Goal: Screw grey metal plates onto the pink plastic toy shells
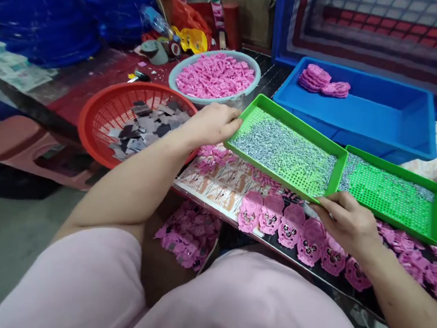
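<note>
Between my two hands a green perforated tray (pixel 317 191) is held up, tilted down toward the right, with many small silvery metal pieces (pixel 277 143) spread over its floor. My left hand (pixel 216 124) grips its left end, thumb and fingers closed on the rim. Its near right corner is pinched by my right hand (pixel 347 221). Right behind that corner lies a second green tray (pixel 395 197) holding similar pieces. Below, a row of pink plastic casings (pixel 289 225) with small metal parts fitted lines the table's front edge.
A red basket (pixel 93 103) of grey flat pieces stands left, beside a pale basin (pixel 175 73) of pink parts. Behind the trays, a blue bin (pixel 383 114) holds stacked pink casings (pixel 313 78). More pink pieces (pixel 191 233) fill a container below the table edge. A stool (pixel 17 141) stands left.
</note>
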The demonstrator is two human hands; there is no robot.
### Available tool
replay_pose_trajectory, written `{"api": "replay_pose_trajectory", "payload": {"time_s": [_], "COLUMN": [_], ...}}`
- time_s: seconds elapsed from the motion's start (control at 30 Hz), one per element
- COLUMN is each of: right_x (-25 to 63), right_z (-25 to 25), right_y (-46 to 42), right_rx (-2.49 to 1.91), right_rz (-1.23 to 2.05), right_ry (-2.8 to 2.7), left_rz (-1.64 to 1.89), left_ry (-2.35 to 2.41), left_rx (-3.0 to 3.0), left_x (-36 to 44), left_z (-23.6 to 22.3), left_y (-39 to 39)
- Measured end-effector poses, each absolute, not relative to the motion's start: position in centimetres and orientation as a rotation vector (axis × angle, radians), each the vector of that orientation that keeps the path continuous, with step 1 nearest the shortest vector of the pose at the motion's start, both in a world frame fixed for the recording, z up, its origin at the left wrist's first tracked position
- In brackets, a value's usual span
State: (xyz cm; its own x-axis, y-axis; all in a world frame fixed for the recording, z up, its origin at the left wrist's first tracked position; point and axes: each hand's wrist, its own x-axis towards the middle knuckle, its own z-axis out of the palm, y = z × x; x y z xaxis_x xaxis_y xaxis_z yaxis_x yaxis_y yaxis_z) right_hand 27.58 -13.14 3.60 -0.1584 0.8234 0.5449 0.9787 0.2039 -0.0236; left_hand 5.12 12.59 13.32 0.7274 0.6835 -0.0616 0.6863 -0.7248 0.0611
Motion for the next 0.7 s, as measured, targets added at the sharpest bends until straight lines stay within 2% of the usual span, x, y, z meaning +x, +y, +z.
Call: {"api": "replay_pose_trajectory", "payload": {"time_s": [0.2, 0.33, 0.7], "right_x": [27.6, 27.5, 26.5], "right_z": [4.0, 4.4, 5.0], "right_y": [-12.7, -12.6, -12.5], "right_rx": [-1.627, -1.608, -1.573], "right_rz": [-0.312, -0.415, -0.270], "right_ry": [-2.033, -2.027, -2.056], "left_rz": [-0.146, -0.119, -0.116], "left_ry": [1.103, 1.134, 1.108], "left_rx": [2.832, 2.819, 2.843], "left_x": [4.8, 4.3, 2.9], "left_z": [13.5, 13.5, 14.5], "left_y": [13.0, 12.9, 12.7]}}
